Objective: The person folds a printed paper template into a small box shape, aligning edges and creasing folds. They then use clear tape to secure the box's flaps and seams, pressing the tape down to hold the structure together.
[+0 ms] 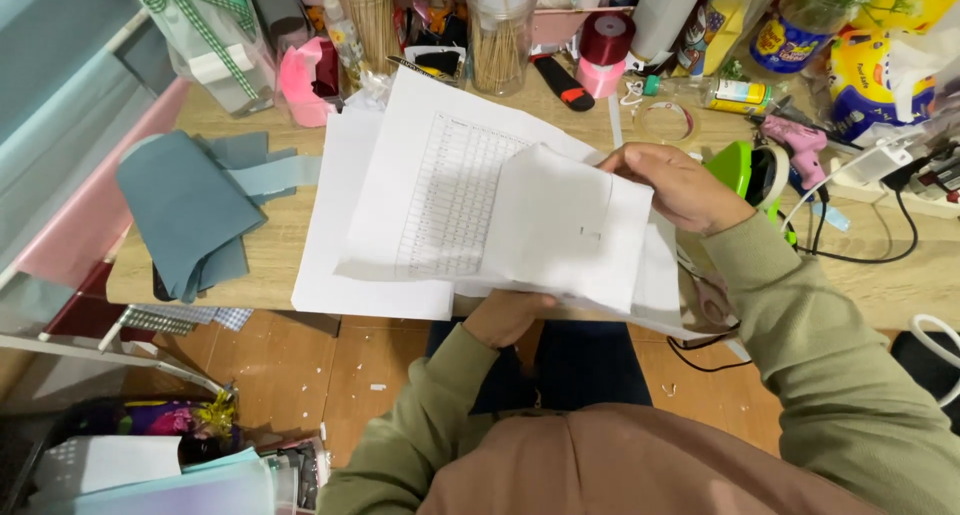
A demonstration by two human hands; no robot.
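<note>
I hold a folded white sheet of paper point(565, 225) above the wooden desk point(270, 245). My left hand point(505, 315) grips its lower edge from underneath, mostly hidden by the paper. My right hand point(675, 185) pinches its upper right corner. Under it lies a white sheet with a printed table point(445, 190), on top of another blank white sheet point(335, 225) that overhangs the desk's front edge.
Blue-grey paper pieces point(190, 210) lie at the desk's left. Along the back stand a jar of wooden sticks point(498, 35), ribbon rolls point(605, 50), pink paper point(300, 80), a pink glue gun point(795, 145), a green tape dispenser point(745, 170) and cables point(870, 245).
</note>
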